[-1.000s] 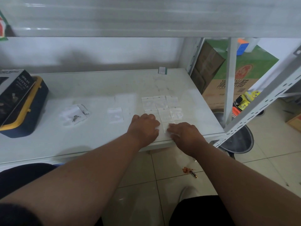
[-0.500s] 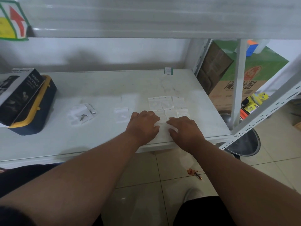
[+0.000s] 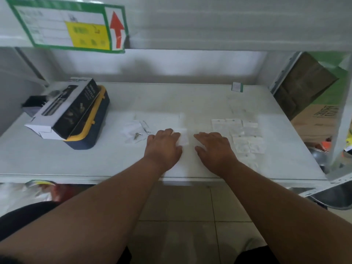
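The white bench [image 3: 190,96] carries a blue-and-yellow toolbox [image 3: 95,130] at the left, with a cardboard box [image 3: 66,109] lying on top. A set of small clear bags [image 3: 242,134] lies flat in rows at the right. Both hands lie palm down near the front edge, side by side and apart.

The left hand [image 3: 163,147] rests flat, fingers extended, with its fingertips on the near left part of one single bag [image 3: 183,138]. This bag lies between the two hands, forward of the thumbs. The right hand [image 3: 215,147] rests on the bench just right of it, holding nothing.

The bag looks near square, with no clear long axis. The rows lie to the right, so a slide that way appears to be next. The left hand is the nearer. Loose screws [image 3: 136,135] lie to the left.
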